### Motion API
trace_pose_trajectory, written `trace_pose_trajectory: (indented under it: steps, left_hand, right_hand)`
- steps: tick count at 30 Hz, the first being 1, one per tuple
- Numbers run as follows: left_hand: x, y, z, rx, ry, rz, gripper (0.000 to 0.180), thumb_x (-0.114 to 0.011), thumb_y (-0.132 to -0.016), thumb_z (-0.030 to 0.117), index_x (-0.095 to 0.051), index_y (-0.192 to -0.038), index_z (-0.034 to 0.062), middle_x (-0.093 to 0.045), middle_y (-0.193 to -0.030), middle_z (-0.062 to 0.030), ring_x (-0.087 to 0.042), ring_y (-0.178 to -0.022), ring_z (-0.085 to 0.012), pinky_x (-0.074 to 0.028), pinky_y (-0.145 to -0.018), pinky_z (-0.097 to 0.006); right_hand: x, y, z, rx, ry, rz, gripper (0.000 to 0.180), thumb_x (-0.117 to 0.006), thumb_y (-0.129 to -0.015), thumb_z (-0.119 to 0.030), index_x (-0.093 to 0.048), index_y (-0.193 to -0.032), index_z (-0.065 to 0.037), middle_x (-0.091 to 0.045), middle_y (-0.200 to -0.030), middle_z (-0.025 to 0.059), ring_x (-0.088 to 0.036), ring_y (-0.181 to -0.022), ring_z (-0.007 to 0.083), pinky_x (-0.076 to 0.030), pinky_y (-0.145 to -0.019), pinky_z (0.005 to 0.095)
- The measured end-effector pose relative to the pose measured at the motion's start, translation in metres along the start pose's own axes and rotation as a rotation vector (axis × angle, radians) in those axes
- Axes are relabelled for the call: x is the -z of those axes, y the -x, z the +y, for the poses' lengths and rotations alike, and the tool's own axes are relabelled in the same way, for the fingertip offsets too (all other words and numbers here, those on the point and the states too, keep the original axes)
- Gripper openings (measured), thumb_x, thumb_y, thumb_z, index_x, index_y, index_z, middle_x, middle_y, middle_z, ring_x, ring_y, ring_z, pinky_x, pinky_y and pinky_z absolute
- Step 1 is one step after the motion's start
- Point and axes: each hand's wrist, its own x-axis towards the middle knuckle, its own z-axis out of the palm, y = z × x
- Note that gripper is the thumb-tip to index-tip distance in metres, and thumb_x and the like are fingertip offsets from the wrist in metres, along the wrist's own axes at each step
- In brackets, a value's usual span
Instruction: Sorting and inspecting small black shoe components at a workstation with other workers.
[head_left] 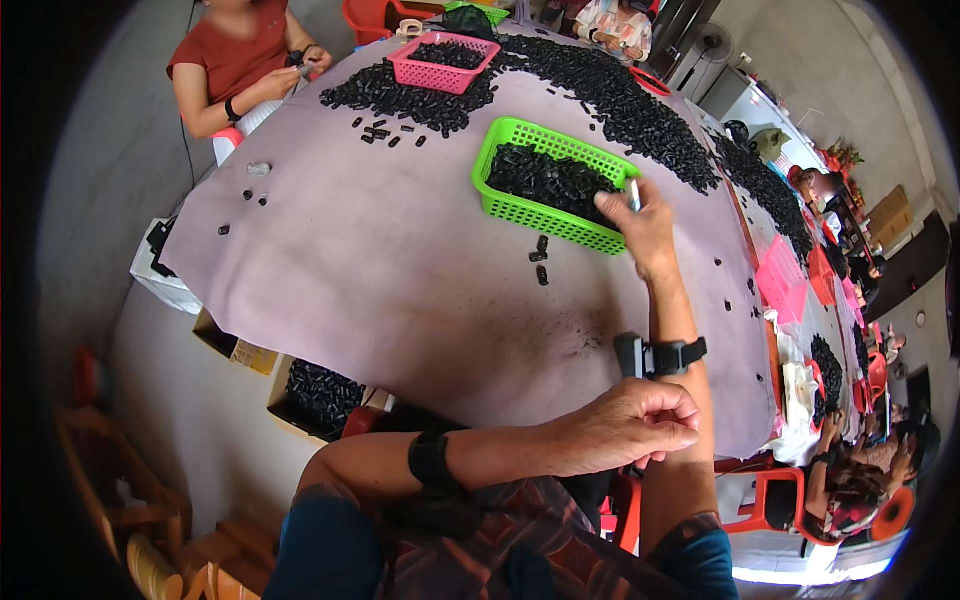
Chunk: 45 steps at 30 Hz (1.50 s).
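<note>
My right hand is at the right end of a green plastic basket, with its thumb over the rim. A small silvery, blade-like tool shows between its thumb and fingers. Many small black moulded pieces fill the basket. Nearer to me, my left hand passes above my right forearm with its fingers curled into a pinch. What that pinch holds, if anything, cannot be made out. A few loose black pieces lie on the cloth-covered table just in front of the basket.
Heaps of black pieces spread across the far side, with a pink basket on one. A person in a red shirt sits at the far left. Below the table's left edge stands a box of black pieces. More people work at the right.
</note>
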Motion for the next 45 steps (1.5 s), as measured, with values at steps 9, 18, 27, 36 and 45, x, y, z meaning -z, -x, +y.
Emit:
trace_pose_trajectory:
  steps: [9,18,27,36,45]
  left_hand:
    - [-0.002,0.001,0.004,-0.032,-0.119,-0.021,0.012,-0.054,-0.087,0.013,-0.052,-0.089,0.0019,-0.049,-0.07,0.0024,-0.045,-0.06,-0.0031,-0.039,-0.053,-0.018]
    - [-0.003,0.002,0.004,-0.073,-0.136,-0.008,0.012,-0.054,-0.088,0.013,-0.053,-0.089,0.0015,-0.047,-0.069,0.0018,-0.044,-0.058,-0.0034,-0.038,-0.052,-0.018]
    - [0.007,0.003,0.006,-0.172,0.021,0.213,0.013,-0.052,-0.088,0.01,-0.054,-0.095,0.0,-0.05,-0.072,-0.0003,-0.045,-0.061,-0.0045,-0.038,-0.054,-0.019]
    - [0.031,-0.006,0.013,-0.346,0.091,0.579,0.011,-0.054,-0.088,0.013,-0.054,-0.096,0.0063,-0.052,-0.079,0.0007,-0.049,-0.069,-0.0065,-0.042,-0.059,-0.022]
    - [0.029,-0.006,0.015,-0.297,0.152,0.505,0.017,-0.056,-0.087,0.019,-0.053,-0.098,0.0054,-0.056,-0.088,-0.0018,-0.055,-0.078,-0.0084,-0.047,-0.062,-0.022]
  right_hand:
    - [-0.033,0.052,0.032,0.017,0.316,-0.421,0.014,-0.067,-0.072,-0.016,-0.061,-0.07,-0.003,-0.057,-0.06,0.0089,-0.054,-0.055,0.0189,-0.043,-0.054,0.0308]
    - [-0.058,0.059,0.02,-0.035,0.533,-0.48,0.014,-0.063,-0.068,-0.015,-0.061,-0.077,-0.006,-0.062,-0.073,0.0167,-0.06,-0.073,0.0344,-0.047,-0.066,0.0393]
    - [-0.018,0.071,-0.014,-0.165,-0.195,-0.382,0.01,-0.058,-0.072,-0.008,-0.063,-0.079,-0.005,-0.05,-0.056,-0.0037,-0.043,-0.048,0.0065,-0.034,-0.044,0.0238]
    - [0.054,0.108,-0.081,-0.279,-0.815,-0.095,0.012,-0.058,-0.075,0.003,-0.059,-0.087,0.002,-0.044,-0.061,-0.005,-0.031,-0.044,0.0009,-0.022,-0.04,0.0182]
    - [0.061,0.131,-0.091,-0.018,-0.433,-0.121,0.017,-0.07,-0.071,0.002,-0.06,-0.085,0.002,-0.052,-0.071,-0.0014,-0.044,-0.057,0.0025,-0.043,-0.053,0.0175]
